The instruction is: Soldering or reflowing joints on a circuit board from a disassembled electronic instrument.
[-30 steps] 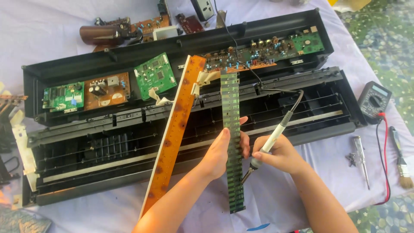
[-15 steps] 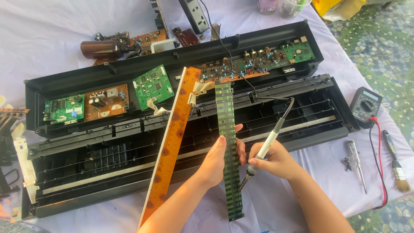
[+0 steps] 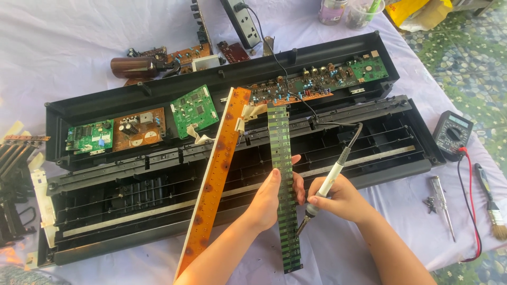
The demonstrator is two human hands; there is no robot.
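1. Head view: an opened black keyboard case (image 3: pixel 222 84) lies across a cloth-covered tabletop (image 3: pixel 68 37). Its rear half holds two green circuit boards, a brown board, and a long board at the right.
2. The front half (image 3: pixel 132 211) holds ribs and a metal rail.
3. The left hand (image 3: pixel 274 195) grasps a long green strip board (image 3: pixel 282 179), which stands tilted over the front half.
4. An orange strip board (image 3: pixel 216 174) leans just beside it, to the left.
5. The right hand (image 3: pixel 340 198) is clenched on a soldering iron (image 3: pixel 325 190), its tip at the green strip's edge.
6. Two cups (image 3: pixel 348 10) at the far edge hold small items, unclear.
7. A multimeter (image 3: pixel 451 134), screwdriver (image 3: pixel 441 203) and brush (image 3: pixel 491 203) lie on open cloth at the right.
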